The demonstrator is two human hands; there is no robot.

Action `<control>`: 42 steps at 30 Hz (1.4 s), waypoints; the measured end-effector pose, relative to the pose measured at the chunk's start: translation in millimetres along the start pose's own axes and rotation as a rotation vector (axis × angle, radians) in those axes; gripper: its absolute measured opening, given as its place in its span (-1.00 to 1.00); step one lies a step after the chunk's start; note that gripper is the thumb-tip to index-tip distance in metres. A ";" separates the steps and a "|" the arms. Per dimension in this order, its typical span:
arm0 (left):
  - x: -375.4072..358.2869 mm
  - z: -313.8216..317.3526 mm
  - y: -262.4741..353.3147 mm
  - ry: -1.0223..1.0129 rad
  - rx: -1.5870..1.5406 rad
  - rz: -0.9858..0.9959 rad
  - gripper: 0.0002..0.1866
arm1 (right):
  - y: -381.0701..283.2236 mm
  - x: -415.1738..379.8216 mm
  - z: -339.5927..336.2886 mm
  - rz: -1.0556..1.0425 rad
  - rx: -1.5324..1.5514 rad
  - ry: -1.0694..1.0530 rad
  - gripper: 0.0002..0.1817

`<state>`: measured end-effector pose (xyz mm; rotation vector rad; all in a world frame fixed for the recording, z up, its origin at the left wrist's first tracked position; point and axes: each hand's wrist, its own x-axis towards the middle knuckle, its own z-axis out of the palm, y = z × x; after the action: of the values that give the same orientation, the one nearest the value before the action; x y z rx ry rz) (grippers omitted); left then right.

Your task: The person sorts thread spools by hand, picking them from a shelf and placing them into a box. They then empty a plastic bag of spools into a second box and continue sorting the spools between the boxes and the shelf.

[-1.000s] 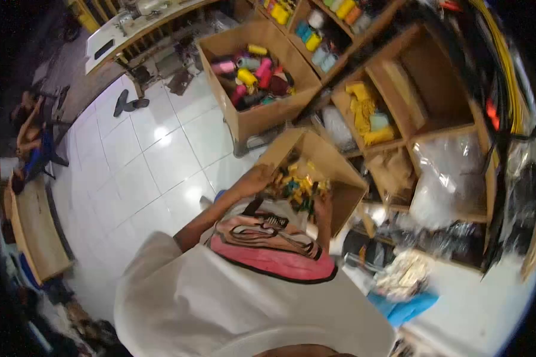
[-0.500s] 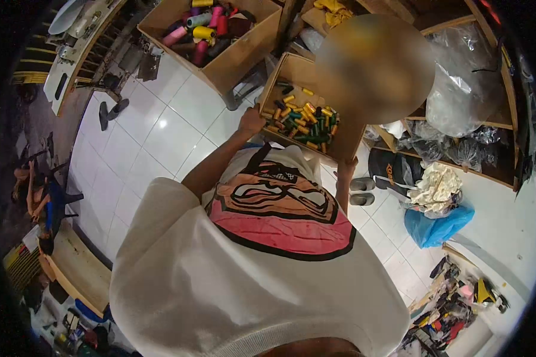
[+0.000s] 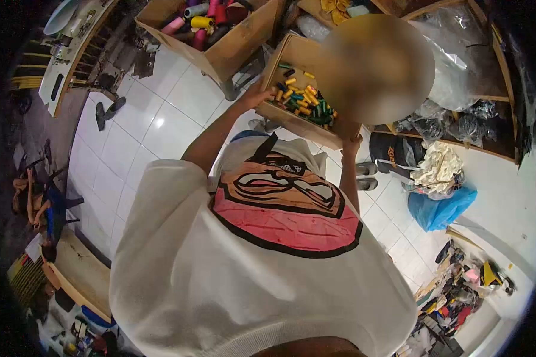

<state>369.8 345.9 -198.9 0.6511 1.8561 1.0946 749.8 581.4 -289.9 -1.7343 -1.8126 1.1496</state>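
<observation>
Stretched forward and apart, both hands (image 3: 258,96) (image 3: 351,144) clasp the cardboard box (image 3: 298,122) at opposite sides.

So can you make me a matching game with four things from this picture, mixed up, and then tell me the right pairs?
1. Small spools
2. Shirt
3. Crumpled cloth
4. Left hand

A. Cream, beside a blue bag
B. Gripping an open box
C. Mostly yellow and green, inside that box
D. White, with pink in its print

Right pairs: 1-C, 2-D, 3-A, 4-B
</observation>
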 end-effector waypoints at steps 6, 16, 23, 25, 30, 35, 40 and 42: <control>-77.9 -28.6 -44.0 0.006 -0.341 -0.100 -0.13 | -81.3 -65.8 -10.9 0.051 -0.031 0.004 -0.08; -285.4 -6.1 -287.5 0.098 -0.156 -0.797 -0.54 | -113.8 -118.5 16.8 -0.232 -0.415 0.110 -0.40; -337.4 14.0 -296.3 0.011 -0.234 -0.937 -0.55 | -106.5 -100.4 25.4 -0.267 -0.503 0.082 -0.40; -322.6 14.5 -291.7 0.009 -0.244 -0.920 -0.55 | -120.1 -100.9 30.7 -0.255 -0.454 0.051 -0.43; -226.2 3.6 -266.5 0.028 -0.284 -0.775 -0.56 | -155.8 -60.7 44.8 -0.162 -0.584 0.037 -0.37; -101.3 -25.6 -189.8 0.121 -0.338 -0.557 -0.58 | -163.3 -61.3 37.6 -0.117 -0.650 -0.053 -0.40; 10.7 -29.2 -64.9 0.073 -0.144 -0.285 -0.43 | -156.5 -60.7 21.8 -0.197 -0.656 -0.047 -0.39; 30.3 -24.2 -5.7 0.026 -0.196 -0.185 -0.27 | -152.9 -61.3 17.0 -0.176 -0.662 -0.081 -0.32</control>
<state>333.8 356.0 -210.5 0.3461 1.7639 1.1479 649.4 532.8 -167.5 -1.8066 -2.5336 0.5812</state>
